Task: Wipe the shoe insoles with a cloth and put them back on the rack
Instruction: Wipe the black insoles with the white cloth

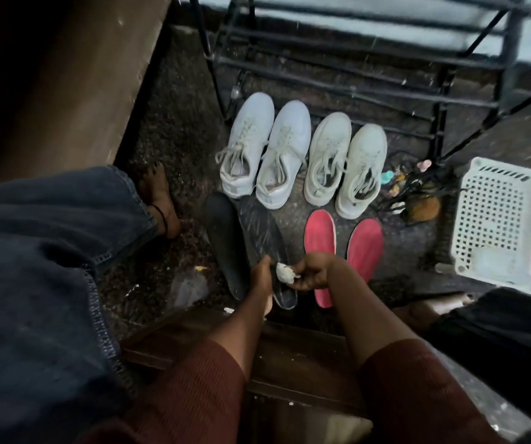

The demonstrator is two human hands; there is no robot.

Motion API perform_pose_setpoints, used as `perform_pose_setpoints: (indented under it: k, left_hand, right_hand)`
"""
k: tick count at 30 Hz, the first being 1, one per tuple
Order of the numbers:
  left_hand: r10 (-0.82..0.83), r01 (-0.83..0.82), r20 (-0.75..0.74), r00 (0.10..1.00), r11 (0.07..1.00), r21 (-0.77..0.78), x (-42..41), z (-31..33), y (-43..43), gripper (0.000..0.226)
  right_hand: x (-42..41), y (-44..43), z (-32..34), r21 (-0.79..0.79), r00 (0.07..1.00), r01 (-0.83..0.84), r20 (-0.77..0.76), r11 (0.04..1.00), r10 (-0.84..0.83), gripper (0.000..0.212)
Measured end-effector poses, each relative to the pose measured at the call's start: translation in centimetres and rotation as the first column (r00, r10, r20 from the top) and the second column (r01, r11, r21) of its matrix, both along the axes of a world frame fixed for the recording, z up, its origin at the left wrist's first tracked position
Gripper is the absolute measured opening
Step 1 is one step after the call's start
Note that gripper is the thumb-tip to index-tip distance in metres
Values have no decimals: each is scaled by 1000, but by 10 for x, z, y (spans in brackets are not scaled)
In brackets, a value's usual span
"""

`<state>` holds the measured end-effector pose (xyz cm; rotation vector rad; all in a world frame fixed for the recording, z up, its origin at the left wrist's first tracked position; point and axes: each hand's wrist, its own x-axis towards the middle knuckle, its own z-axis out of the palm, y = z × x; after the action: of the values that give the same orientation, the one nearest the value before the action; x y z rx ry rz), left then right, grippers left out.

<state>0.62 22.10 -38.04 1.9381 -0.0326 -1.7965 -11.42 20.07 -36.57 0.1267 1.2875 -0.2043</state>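
Note:
Two dark insoles lie on the floor: one (222, 238) at the left, the other (265, 232) beside it, blurred. My left hand (262, 277) grips the near part of that second dark insole. My right hand (312, 272) pinches a small crumpled white cloth (285, 273) just over the insole's heel end. Two red insoles (320, 241) (365, 248) lie side by side to the right. The black metal shoe rack (338, 72) stands at the back.
Two pairs of white sneakers (265, 149) (346, 165) stand in a row before the rack. A white perforated plastic basket (498, 219) sits at right, with a dark tangle of small items (414, 193) beside it. My denim-clad leg (49, 267) and bare foot (158, 197) are at left.

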Motion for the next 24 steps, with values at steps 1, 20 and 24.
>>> perform_pose_setpoints:
  k: [1,20,24]
  left_hand:
    - [35,-35,-69,997,999,-5,-1,12,-1,34]
    - [-190,-214,-706,682,871,-441,20,237,-55,53]
    - [-246,-274,-760,602,830,-486,18,281,-59,39]
  right_hand:
    - [2,-1,11,-22,1000,-22,-8,1000,22,39]
    - [32,-6,262,-896,797,-315,-428,311,-426,19]
    - [49,-23,294,-462,451,-882,-774,-90,-444,24]
